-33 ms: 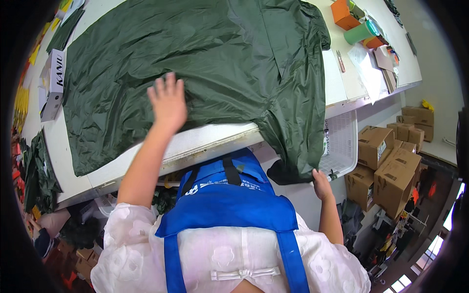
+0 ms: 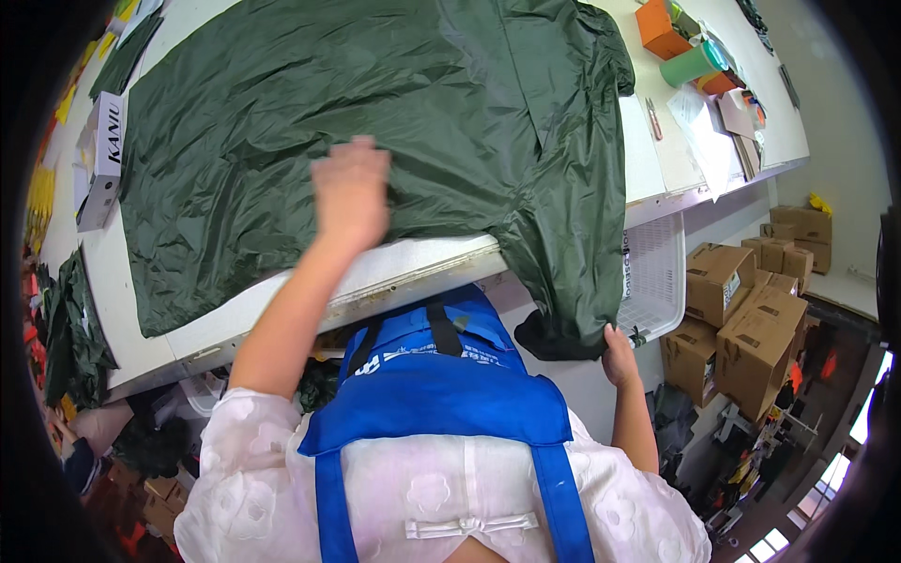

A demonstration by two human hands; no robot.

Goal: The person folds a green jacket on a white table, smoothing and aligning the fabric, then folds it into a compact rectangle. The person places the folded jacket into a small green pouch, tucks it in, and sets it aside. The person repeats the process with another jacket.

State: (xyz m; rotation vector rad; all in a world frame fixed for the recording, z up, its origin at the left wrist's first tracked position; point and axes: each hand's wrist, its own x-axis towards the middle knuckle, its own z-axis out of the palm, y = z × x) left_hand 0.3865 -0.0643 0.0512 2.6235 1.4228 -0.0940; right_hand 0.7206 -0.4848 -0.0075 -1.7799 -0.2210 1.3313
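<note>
A dark green, thin-fabric garment (image 2: 422, 103), jacket-like, lies spread and wrinkled over the white table. One sleeve (image 2: 568, 235) hangs over the table's front edge and ends in a dark cuff (image 2: 554, 342). Above the garment's near middle is my left hand (image 2: 355, 192), palm down and holding nothing. Its fingers are somewhat blurred but look extended over the cloth. My right hand (image 2: 618, 357) is closed on the edge of the sleeve by the cuff, off the front of the table.
The white table (image 2: 422, 265) bears a white box (image 2: 100, 159) at left. A green cup (image 2: 693, 64), an orange box (image 2: 659, 28), red-handled snips (image 2: 654, 120) and papers lie at right. Below are a white plastic basket (image 2: 657, 272) and several cardboard boxes (image 2: 760, 328).
My left hand has moved to the right across the garment and its fingers look more blurred. My right hand stays on the sleeve's edge, with the cuff slightly shifted.
</note>
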